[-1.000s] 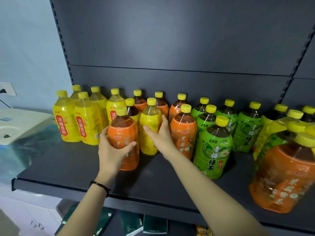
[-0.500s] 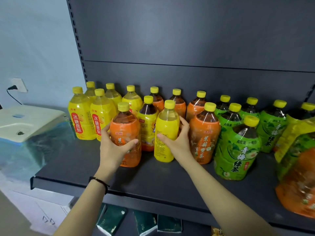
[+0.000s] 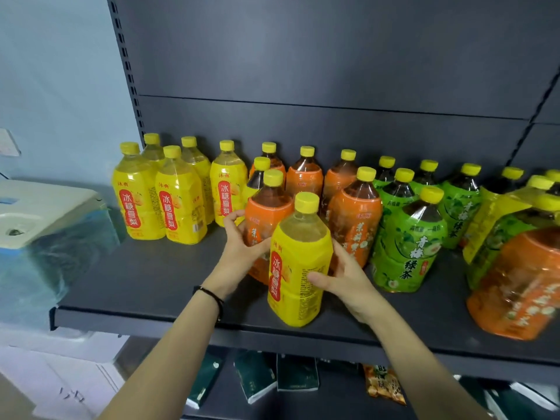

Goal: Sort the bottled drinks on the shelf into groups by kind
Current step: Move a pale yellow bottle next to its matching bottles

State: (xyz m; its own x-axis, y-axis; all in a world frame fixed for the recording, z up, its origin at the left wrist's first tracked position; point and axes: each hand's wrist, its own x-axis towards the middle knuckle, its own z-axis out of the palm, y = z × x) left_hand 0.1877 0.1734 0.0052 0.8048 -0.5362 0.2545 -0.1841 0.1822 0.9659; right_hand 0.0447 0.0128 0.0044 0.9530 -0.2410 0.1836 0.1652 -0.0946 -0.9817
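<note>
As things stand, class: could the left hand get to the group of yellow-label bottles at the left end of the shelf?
Probably yes. The left hand rests on an orange-label bottle, and only bare shelf lies between it and the yellow-label bottles. It would have to let go first.

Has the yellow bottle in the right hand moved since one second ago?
Yes. The yellow bottle has come out of the row toward the front edge of the shelf, now ahead of the orange bottle it stood beside.

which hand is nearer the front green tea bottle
Right. The right hand grips the yellow bottle just left of the green tea bottle; the left hand is farther left, on the orange bottle.
</note>
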